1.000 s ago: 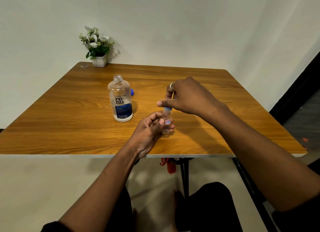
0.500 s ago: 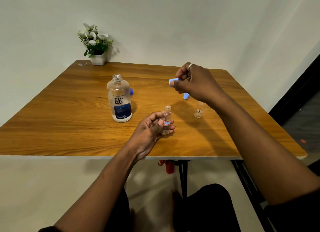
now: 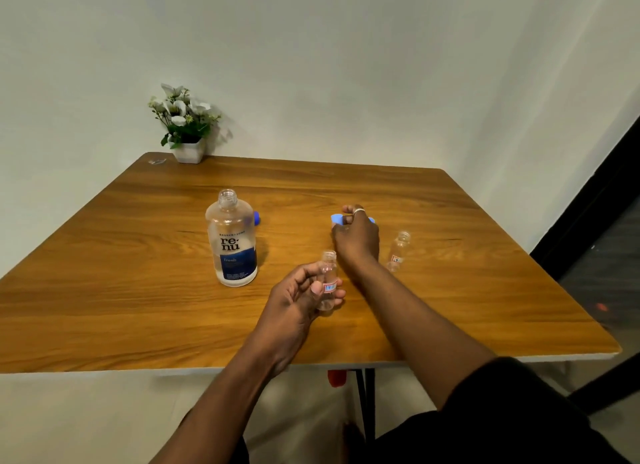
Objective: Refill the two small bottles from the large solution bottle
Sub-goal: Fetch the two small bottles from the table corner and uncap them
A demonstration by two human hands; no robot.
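The large clear solution bottle (image 3: 232, 242) with a blue label stands uncapped on the wooden table (image 3: 121, 290). Its blue cap (image 3: 257, 218) lies just behind it. My left hand (image 3: 304, 297) grips a small clear bottle (image 3: 328, 279), upright and uncapped, near the table's front. My right hand (image 3: 356, 235) rests low on the table further back, fingers on a small light-blue cap (image 3: 336, 219). Another light-blue cap (image 3: 372, 220) peeks out at the hand's right side. The second small bottle (image 3: 399, 251) stands open to the right of that hand.
A white pot of white flowers (image 3: 185, 131) sits at the table's far left corner, with a small clear item (image 3: 157, 161) beside it. A dark door frame (image 3: 595, 214) runs along the right. My legs and the table's black leg (image 3: 369, 401) show below the front edge.
My right hand twisted the blue cap off the small bottle, lifted it away to the back right, and has now lowered it to the table. The left hand kept holding the bottle.
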